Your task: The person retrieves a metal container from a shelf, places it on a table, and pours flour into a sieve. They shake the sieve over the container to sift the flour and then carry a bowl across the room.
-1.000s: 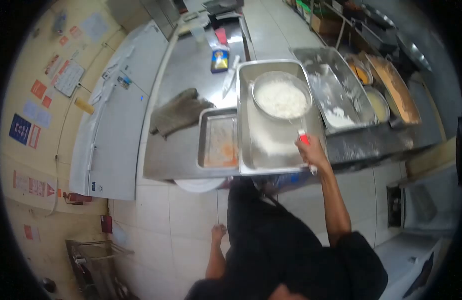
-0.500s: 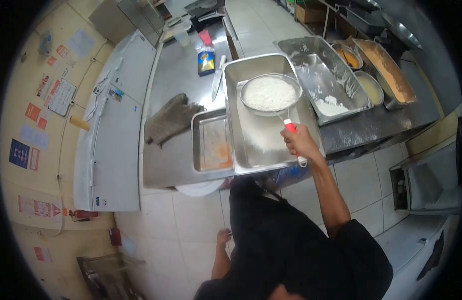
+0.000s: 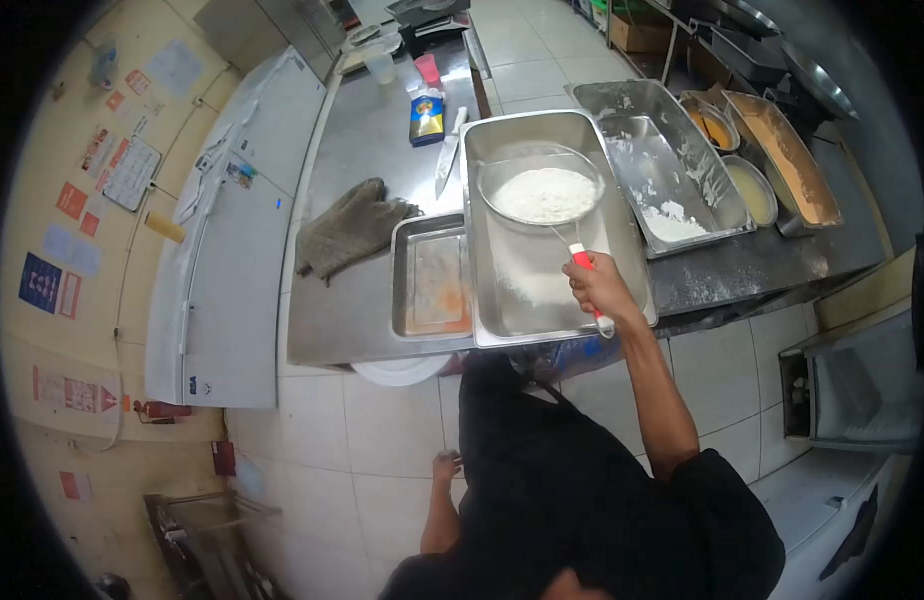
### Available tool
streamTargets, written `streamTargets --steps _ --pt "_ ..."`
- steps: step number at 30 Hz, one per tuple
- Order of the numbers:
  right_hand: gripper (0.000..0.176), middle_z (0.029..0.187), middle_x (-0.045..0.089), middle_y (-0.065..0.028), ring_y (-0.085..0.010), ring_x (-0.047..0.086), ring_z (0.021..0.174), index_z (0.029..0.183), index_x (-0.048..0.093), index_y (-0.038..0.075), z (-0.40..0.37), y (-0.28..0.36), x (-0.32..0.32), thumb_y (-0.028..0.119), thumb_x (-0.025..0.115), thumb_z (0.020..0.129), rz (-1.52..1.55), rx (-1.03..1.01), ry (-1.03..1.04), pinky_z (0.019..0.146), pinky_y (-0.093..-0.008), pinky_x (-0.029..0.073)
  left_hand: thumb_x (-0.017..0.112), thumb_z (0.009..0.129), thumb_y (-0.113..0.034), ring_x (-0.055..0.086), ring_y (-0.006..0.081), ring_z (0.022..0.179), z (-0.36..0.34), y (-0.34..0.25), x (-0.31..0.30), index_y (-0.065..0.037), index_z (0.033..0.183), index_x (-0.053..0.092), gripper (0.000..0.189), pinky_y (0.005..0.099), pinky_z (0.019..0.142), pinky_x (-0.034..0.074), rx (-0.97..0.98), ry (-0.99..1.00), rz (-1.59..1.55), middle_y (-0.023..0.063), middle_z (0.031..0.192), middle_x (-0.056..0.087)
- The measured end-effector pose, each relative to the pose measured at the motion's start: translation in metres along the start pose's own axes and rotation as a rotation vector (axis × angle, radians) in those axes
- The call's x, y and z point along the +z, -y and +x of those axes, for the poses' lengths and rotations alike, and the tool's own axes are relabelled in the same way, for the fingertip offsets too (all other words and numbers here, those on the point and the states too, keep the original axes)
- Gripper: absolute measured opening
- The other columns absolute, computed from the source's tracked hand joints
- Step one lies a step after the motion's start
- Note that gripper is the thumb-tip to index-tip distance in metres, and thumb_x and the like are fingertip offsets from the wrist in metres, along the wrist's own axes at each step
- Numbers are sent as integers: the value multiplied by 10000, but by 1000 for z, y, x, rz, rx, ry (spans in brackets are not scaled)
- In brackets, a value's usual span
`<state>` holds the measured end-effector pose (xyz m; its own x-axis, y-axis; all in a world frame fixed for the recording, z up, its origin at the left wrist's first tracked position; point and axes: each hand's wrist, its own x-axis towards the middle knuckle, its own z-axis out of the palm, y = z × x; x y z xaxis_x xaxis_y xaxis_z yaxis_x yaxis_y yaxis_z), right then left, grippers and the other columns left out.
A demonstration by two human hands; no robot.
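One red-and-white handle (image 3: 581, 258), enclosed by the right hand (image 3: 604, 288), belonged to the round sieve (image 3: 512, 165) that I followed remotely. The grip was narrow, closed about the handle, whose white end projected below the fingers. The sieve lay above the deep steel pan (image 3: 537, 123), within its outline; whether its bowl touched the pan, I could not determine. White powder (image 3: 550, 195) was heaped in the mesh toward the handle side, and a thin powder layer (image 3: 522, 280) covered part of the pan's base. The left hand (image 3: 447, 466) hung low beside the dark-clothed body (image 3: 572, 460), its fingers apparently bent; I could not tell whether it held anything.

To the left of the deep pan I noted a shallow tray (image 3: 422, 250), just beside it and stained orange; a grey-brown, mitt-like cloth (image 3: 347, 228); and a knife (image 3: 447, 165), its handle directed away from the body. A blue-and-yellow packet (image 3: 427, 118) stood or lay near the knife. To the right, a second steel pan (image 3: 637, 150) bore white residue; beyond it I observed a bowl of pale yellow contents (image 3: 750, 190) and a long pan (image 3: 820, 160) holding tan material.
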<state>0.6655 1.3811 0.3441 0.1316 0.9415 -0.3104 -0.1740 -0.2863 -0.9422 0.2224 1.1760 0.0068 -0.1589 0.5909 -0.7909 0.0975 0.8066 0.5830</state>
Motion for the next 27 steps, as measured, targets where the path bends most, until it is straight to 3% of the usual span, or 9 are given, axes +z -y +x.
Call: streamTargets --steps 5,8,11,15,17,20,23,24,27 --pt "160 556 421 22 -45 388 414 734 456 52 -28 17 9 139 539 840 122 29 32 339 -214 317 487 849 -165 611 195 770 -12 11 -14 0 987 538 221 290 578 465 -6 -43 -65 122 902 610" --pt "152 557 415 15 -44 385 413 735 456 49 -17 1 1 129 530 841 -115 -67 -22 335 -214 312 479 849 -176 600 202 794 -4 -3 3 30 977 534 249 309 598 468 101 -10 -51 121 885 595" --pt "152 549 412 15 -47 384 408 739 454 41 -37 26 9 126 528 840 145 19 35 334 -217 314 466 849 -169 596 212 784 -13 -10 1 37 969 539 250 311 616 478 32 36 61 124 889 597" --pt "151 570 423 3 -50 386 416 761 447 27 -21 -3 -5 117 536 845 -109 -39 -36 345 -219 317 460 869 -190 570 198 756 -10 -15 4 4 992 562 251 310 620 471 23 38 74 114 907 603" --pt "163 578 425 3 -48 382 415 774 446 29 -49 10 8 135 544 850 177 21 56 348 -221 311 486 889 -239 517 147 692 -22 -26 -3 -52 991 588 236 290 576 427 -38 102 115 66 860 595" --pt "186 588 429 -7 -49 384 418 775 444 30 -42 14 -1 160 549 857 56 -13 64 355 -218 318 494 887 -260 542 162 713 1 -13 -7 -40 982 586 256 294 591 439 58 18 -94 79 880 604" --pt "178 585 430 -2 -49 385 420 780 446 33 -51 19 7 157 552 853 165 -34 64 351 -217 314 480 891 -258 580 200 795 -20 -49 1 -18 1017 566 285 317 663 476 -72 40 267 107 937 610" --pt "168 588 430 7 -49 389 425 769 452 42 -62 27 12 155 544 853 163 4 25 360 -215 319 464 891 -238 589 226 872 -8 -37 -12 -7 1058 543 296 341 727 489 30 171 220 122 974 608" --pt "166 579 420 15 -49 386 430 755 450 52 -30 -19 -8 151 539 854 101 38 48 360 -217 320 465 893 -226 582 227 886 15 -28 -12 -8 1074 530 290 348 733 490 57 25 -16 119 988 604"
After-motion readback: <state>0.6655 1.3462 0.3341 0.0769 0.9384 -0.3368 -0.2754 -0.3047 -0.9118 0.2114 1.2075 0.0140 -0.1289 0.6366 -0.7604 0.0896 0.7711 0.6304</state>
